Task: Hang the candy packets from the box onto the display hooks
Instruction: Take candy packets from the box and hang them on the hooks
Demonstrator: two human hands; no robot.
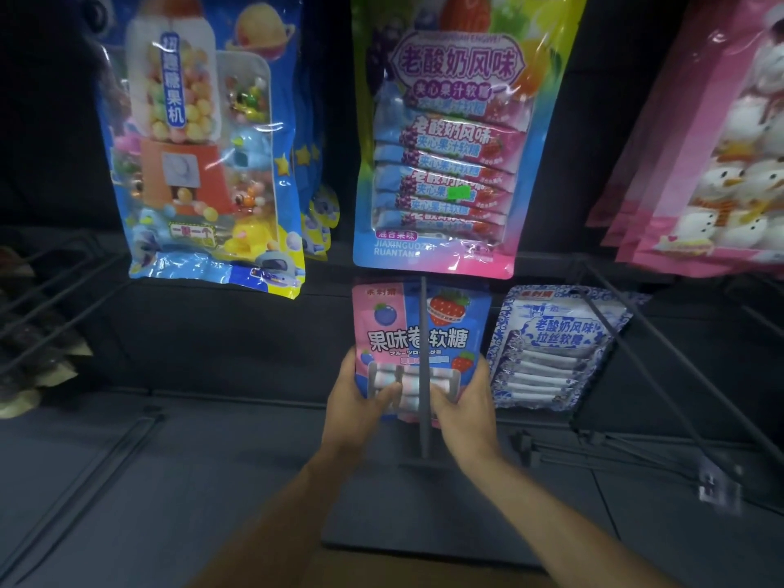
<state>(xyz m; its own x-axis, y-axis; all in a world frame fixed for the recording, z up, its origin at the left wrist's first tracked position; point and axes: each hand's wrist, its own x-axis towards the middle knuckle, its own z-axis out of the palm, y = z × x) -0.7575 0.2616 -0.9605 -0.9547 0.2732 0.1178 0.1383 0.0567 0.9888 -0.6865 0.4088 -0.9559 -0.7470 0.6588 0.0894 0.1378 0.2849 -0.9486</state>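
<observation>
Two bare forearms come up from the bottom edge, and between them a brownish strip (382,577) is cut off too much to name. The left grip (360,401), a bare hand, holds the lower left corner of the pink and blue candy packet (418,333). Its thumb lies on the front and its other fingers are hidden behind. The right grip (462,407) holds the lower right corner in the same way, thumb in front. Both grips are closed on the packet.

A dark display hook (423,430) runs straight down the middle of the packet front and covers part of the printed characters. The top of the packet lies below a bigger bag, so I cannot tell if the hook passes through its hole. Through the clear window of the packet, small wrapped sweets show.

Just beside it on the right hangs a blue and white packet (551,350) with pale sticks inside, crossed by another long rod (662,384).

Higher up hangs a large multicolour bag (445,142) full of wrapped bars. To its left is a blue bag (199,142) holding coloured candy balls and small toys. On the right, pink bags (721,163) showing white snowman shapes are cut by the frame. At the far left, dark packets (25,354) are too dim to read.
</observation>
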